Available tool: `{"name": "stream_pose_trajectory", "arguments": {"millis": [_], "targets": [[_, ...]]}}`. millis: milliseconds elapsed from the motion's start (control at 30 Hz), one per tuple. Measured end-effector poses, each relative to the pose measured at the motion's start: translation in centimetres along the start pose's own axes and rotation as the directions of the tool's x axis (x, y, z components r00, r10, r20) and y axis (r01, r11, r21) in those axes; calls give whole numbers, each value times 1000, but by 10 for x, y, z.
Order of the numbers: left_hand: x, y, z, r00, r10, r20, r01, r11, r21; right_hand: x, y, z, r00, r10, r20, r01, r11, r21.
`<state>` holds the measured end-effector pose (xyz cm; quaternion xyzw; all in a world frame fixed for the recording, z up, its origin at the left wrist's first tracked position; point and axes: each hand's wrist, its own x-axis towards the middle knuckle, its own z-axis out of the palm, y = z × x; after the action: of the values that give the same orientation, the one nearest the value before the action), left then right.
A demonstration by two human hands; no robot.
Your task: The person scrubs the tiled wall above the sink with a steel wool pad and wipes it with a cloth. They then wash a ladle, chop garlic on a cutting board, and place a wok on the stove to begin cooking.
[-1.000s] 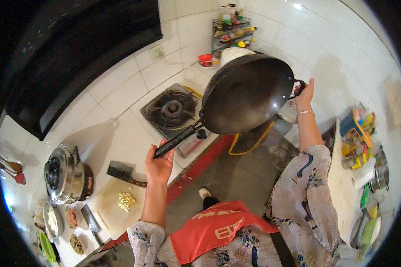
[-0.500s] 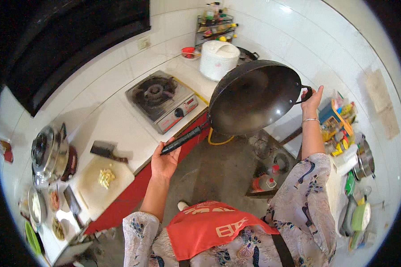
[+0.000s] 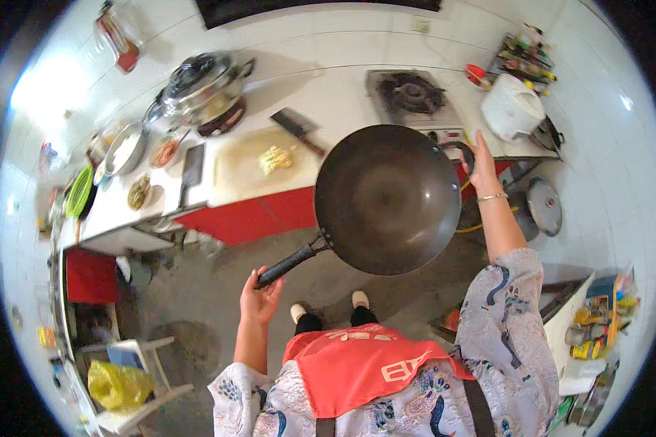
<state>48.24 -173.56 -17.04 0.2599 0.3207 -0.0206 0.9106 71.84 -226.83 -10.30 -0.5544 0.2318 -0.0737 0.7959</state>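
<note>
A large dark wok (image 3: pixel 388 200) hangs in the air in front of me, its hollow facing me. My left hand (image 3: pixel 260 297) is closed round the end of its long black handle (image 3: pixel 288 266). On the opposite side, my right hand (image 3: pixel 482 171) grips the small loop handle (image 3: pixel 459 151). Behind the wok, on the counter, stands a gas stove (image 3: pixel 413 98), its front partly covered by the wok. A white cutting board (image 3: pixel 233 171) with chopped pale pieces (image 3: pixel 276 159) lies left of the wok, with a black cleaver (image 3: pixel 293 124) at its far edge.
Along the counter's left are a lidded steel pot (image 3: pixel 202 95), a second knife (image 3: pixel 192 171), bowls of ingredients and a green basket (image 3: pixel 79 191). A white rice cooker (image 3: pixel 514 108) stands at the right corner. A white chair (image 3: pixel 149 379) with a yellow bag (image 3: pixel 118 384) is lower left.
My view has swung left, bringing the chair and more of the counter's left into sight. The wok now faces me more squarely, still held by both hands.
</note>
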Motion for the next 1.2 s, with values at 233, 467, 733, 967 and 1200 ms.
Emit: {"name": "stream_pose_trajectory", "arguments": {"millis": [233, 467, 733, 967, 1200], "targets": [[-218, 118, -161, 953, 274, -131, -176, 850, 496, -163, 47, 249, 913, 154, 377, -54, 963, -264], [-430, 119, -206, 989, 32, -146, 136, 214, 967, -370, 76, 422, 624, 148, 767, 341, 832, -438], [-427, 168, -264, 934, 270, -235, 26, 604, 797, -539, 140, 635, 454, 147, 879, 503, 772, -389], [-341, 315, -304, 676, 642, -362, 357, 145, 923, -553, 206, 770, 507, 275, 817, 387, 774, -501], [-280, 530, -360, 648, 686, -330, 575, -157, 803, -496, 314, 912, 410, 475, 779, 49, 841, -539]]}}
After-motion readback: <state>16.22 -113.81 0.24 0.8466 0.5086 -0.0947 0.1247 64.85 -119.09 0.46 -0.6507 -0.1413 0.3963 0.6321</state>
